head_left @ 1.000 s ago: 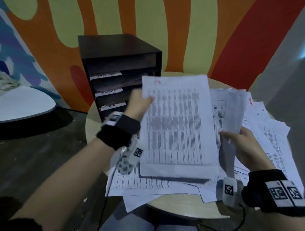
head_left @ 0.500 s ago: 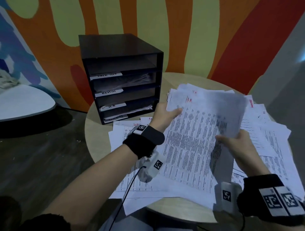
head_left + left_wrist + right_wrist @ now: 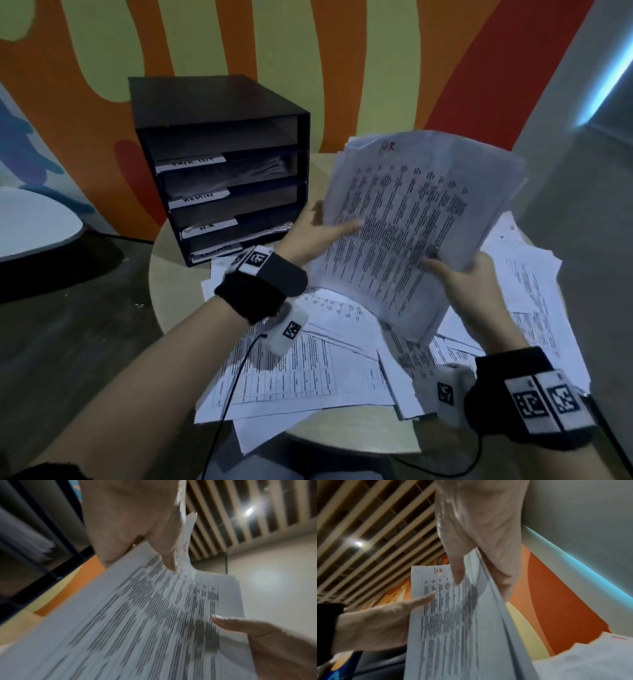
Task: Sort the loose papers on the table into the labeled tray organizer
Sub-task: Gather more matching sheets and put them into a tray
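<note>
Paper was the hazard: a thick stack [image 3: 414,236] marked "HR" was held tilted above the table [image 3: 171,291], the left hand [image 3: 317,236] pinching its 9 o'clock edge, the right hand [image 3: 459,277] gripping its 5 o'clock corner. Loosely aligned sheets could fan out and slide onto the loose papers [image 3: 308,370] below, remixing categories. The tray organizer [image 3: 219,164] stood at 10 o'clock; misreading its labels risked misfiling.

Head cam: high, looking forward and down at the table [image 3: 178,308] and tray organizer [image 3: 219,164], mid range. Left wrist cam: very close, aimed up along the left hand [image 3: 133,520] toward ceiling slats. Right wrist cam: same, along the right hand [image 3: 481,527]. All three share the held paper stack [image 3: 411,233].
</note>
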Demonstrator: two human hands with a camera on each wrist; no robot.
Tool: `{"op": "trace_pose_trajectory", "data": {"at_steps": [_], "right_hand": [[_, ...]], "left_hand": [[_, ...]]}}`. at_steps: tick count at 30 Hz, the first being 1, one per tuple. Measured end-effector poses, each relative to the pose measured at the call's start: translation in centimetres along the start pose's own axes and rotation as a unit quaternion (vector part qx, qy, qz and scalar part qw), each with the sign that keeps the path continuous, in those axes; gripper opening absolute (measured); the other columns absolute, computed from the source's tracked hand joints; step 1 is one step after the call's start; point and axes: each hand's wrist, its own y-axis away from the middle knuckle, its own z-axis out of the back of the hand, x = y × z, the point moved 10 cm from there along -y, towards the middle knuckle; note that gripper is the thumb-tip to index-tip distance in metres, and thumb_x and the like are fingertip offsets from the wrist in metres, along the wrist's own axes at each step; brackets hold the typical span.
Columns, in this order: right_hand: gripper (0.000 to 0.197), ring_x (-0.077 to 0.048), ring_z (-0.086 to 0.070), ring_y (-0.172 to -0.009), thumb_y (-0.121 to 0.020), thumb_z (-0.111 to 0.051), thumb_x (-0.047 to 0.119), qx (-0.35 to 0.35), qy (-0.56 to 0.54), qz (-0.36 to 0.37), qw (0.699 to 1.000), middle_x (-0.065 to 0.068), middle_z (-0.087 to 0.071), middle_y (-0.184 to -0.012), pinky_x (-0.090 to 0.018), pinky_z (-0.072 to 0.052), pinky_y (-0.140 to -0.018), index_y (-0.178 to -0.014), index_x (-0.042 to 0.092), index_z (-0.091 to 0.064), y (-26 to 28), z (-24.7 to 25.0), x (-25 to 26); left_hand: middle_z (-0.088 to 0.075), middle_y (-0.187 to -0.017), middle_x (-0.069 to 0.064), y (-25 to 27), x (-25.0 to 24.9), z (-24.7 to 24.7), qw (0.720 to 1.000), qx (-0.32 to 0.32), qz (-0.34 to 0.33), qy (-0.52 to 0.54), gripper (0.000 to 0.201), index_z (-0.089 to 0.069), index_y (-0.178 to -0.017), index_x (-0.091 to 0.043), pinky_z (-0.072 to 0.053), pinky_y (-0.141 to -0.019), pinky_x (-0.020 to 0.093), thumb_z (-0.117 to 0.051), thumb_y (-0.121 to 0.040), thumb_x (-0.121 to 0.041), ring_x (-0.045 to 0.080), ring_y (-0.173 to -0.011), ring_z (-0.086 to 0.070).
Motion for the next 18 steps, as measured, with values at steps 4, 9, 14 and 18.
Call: {"op": "trace_pose_trajectory", "data": {"at_steps": [4, 9, 14, 18], "right_hand": [[0.014, -0.007, -0.060, -0.058, -0.082, -0.064, -0.007, -0.081, -0.027, -0.060, 0.995, 0.001, -0.064, -0.072, -0.019, -0.050, -0.058, -0.092, 0.004, -0.065, -0.9, 3.1, -2.4], [0.019, -0.028, -0.053, -0.083, -0.085, -0.066, 0.000, -0.082, -0.032, -0.171, 0.981, -0.014, -0.057, -0.089, -0.039, -0.041, -0.072, -0.103, -0.005, -0.059, -1.8, 5.8, -7.4], [0.013, -0.030, -0.053, -0.085, -0.085, -0.066, -0.003, -0.055, 0.010, -0.234, 0.971, -0.016, -0.056, -0.087, -0.041, -0.040, -0.075, -0.094, -0.004, -0.058, -1.3, 4.9, -10.7], [0.021, -0.031, -0.054, -0.085, -0.084, -0.067, -0.003, -0.052, 0.013, -0.242, 0.969, -0.016, -0.058, -0.086, -0.043, -0.041, -0.076, -0.103, -0.006, -0.057, -1.3, 4.6, -11.5]], "left_hand": [[-0.050, -0.132, 0.008, -0.7, 8.1, 5.2, 0.961, -0.032, 0.127, -0.242, 0.073, -0.039, -0.137, -0.011, -0.049, -0.079, 0.020, -0.079, -0.079, -0.029, 0.014, -0.107, -0.055], [-0.045, -0.136, 0.020, 1.7, 13.2, 14.0, 0.807, -0.058, 0.281, -0.517, 0.099, -0.031, -0.141, -0.001, -0.048, -0.096, 0.045, -0.087, -0.065, -0.030, 0.036, -0.123, -0.047], [-0.053, -0.132, 0.015, 3.1, 14.8, 15.5, 0.799, -0.017, 0.296, -0.524, 0.089, -0.042, -0.136, -0.005, -0.050, -0.093, 0.042, -0.089, -0.064, -0.030, 0.034, -0.120, -0.051], [-0.060, -0.115, 0.009, 3.5, 14.2, 16.2, 0.771, -0.005, 0.288, -0.568, 0.061, -0.061, -0.113, -0.011, -0.049, -0.089, 0.039, -0.086, -0.066, -0.041, 0.030, -0.118, -0.048]]}}
